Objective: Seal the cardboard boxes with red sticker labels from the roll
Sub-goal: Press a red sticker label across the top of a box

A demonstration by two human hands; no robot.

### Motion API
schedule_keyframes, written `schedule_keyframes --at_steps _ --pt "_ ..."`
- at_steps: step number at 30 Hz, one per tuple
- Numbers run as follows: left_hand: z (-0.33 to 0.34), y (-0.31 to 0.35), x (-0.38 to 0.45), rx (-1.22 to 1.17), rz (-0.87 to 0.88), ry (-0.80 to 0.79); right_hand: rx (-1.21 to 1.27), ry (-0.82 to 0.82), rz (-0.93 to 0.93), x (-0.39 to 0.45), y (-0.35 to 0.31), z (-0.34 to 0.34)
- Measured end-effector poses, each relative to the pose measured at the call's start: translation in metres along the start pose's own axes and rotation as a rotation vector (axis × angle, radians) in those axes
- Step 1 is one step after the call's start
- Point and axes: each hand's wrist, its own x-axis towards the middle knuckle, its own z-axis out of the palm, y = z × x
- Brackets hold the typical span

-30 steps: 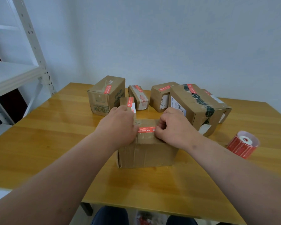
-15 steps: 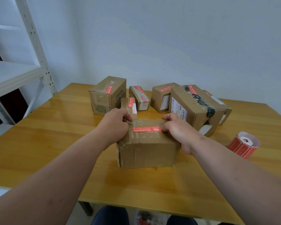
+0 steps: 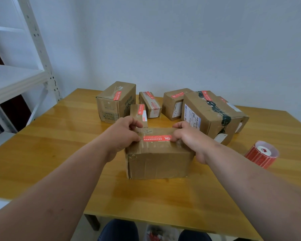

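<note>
A brown cardboard box (image 3: 158, 162) stands in the middle of the wooden table (image 3: 59, 153). A red sticker label (image 3: 156, 137) lies flat across its top seam. My left hand (image 3: 124, 134) grips the box's left top edge, fingers curled over it. My right hand (image 3: 189, 136) holds the right top edge, thumb by the label's right end. The roll of red labels (image 3: 262, 153) lies on its side at the right of the table, away from both hands.
Several other cardboard boxes with red labels stand behind: a tall one (image 3: 116, 101), small ones (image 3: 139, 112) (image 3: 149, 104) (image 3: 174, 103), and a large one with dark tape (image 3: 210, 115). A white metal shelf (image 3: 16, 80) is at the left. The wall is close behind the table.
Both hands moved apart from the label's middle to the box's left and right top edges. The label now lies fully uncovered on the seam.
</note>
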Motion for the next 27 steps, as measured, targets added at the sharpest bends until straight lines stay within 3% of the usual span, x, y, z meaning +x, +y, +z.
schedule_keyframes --at_steps 5,11,16,22,27 --pt "0.018 -0.001 0.005 0.393 0.063 0.192 -0.197 0.067 -0.013 0.002 -0.004 0.009" --pt "0.009 -0.004 0.008 0.159 0.014 0.098 -0.138 0.015 0.0 0.002 -0.003 0.003" --pt "0.023 -0.001 0.005 0.41 0.063 0.224 -0.289 0.076 0.017 0.004 -0.006 0.009" --pt "0.011 -0.007 0.011 0.181 0.02 0.126 -0.12 -0.02 0.048 0.001 -0.008 0.0" --pt "0.023 -0.003 0.012 0.343 0.056 0.253 -0.176 0.063 -0.001 0.007 -0.006 0.005"
